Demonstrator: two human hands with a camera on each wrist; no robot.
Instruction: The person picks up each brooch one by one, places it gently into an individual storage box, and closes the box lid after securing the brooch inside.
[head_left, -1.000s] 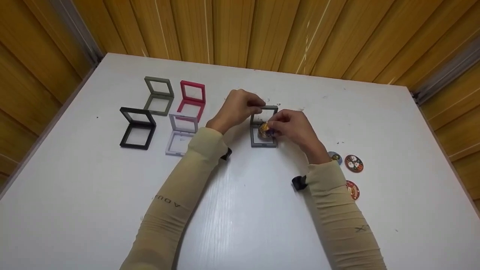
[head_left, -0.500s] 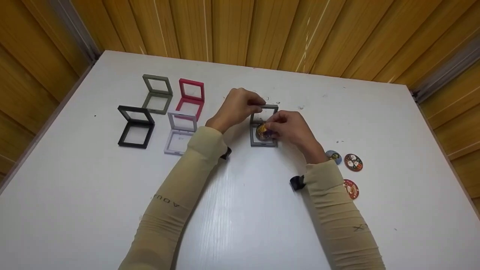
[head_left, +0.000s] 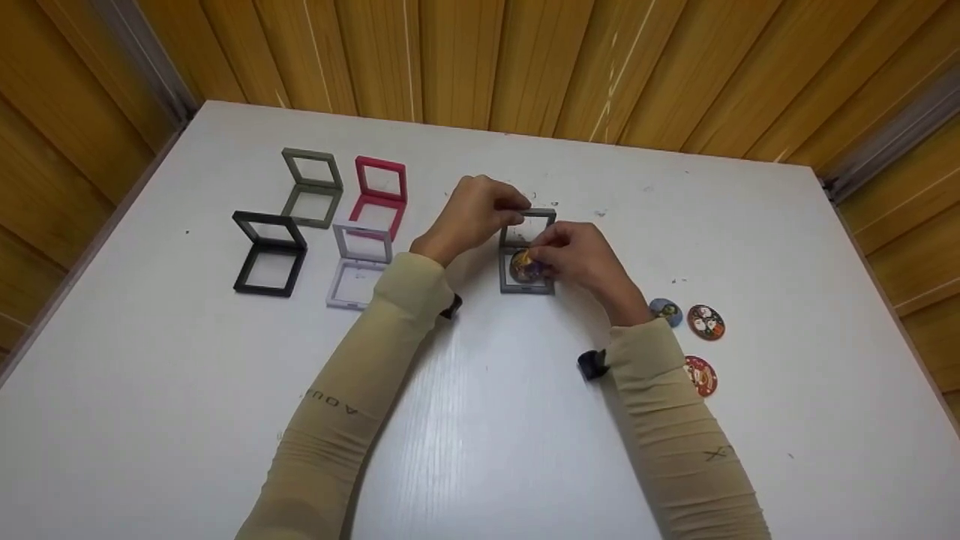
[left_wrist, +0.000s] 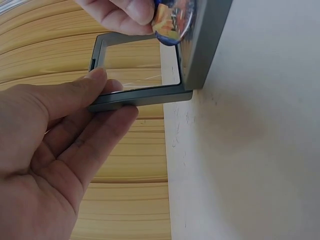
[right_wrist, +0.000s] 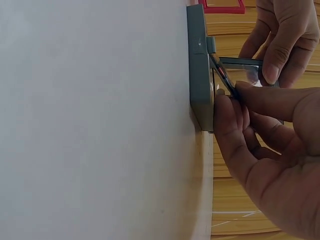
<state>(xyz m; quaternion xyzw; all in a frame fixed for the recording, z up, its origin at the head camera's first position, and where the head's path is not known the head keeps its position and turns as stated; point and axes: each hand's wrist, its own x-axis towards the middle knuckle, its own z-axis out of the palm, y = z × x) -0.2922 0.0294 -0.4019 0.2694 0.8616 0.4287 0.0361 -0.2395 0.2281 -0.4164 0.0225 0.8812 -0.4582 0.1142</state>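
Observation:
A grey hinged display frame [head_left: 527,289] stands open on the white table, its lid raised above the base. My left hand [head_left: 476,217] pinches the side of that lid between thumb and fingers, as the left wrist view shows at the lid edge [left_wrist: 145,97]. In my right hand [head_left: 585,255] is a round, glossy badge [head_left: 521,267] with a yellow and purple picture, held by its edge. Seen from the right wrist, the badge [right_wrist: 223,75] leans at a slant over the frame's base, one edge close to the inner rim; whether it touches the film is unclear.
To the left stand more open frames: black [head_left: 270,290], olive green [head_left: 309,223], pinkish red [head_left: 381,198] and lilac [head_left: 364,259]. Right of my right forearm lie a blue badge [head_left: 665,312], a dark badge [head_left: 706,322] and a red badge [head_left: 702,376], partly behind the sleeve.
The badge has shifted slightly left and settled lower within the grey frame's base, with my right hand following. My left hand keeps its hold on the lid. The head view has drifted a little.

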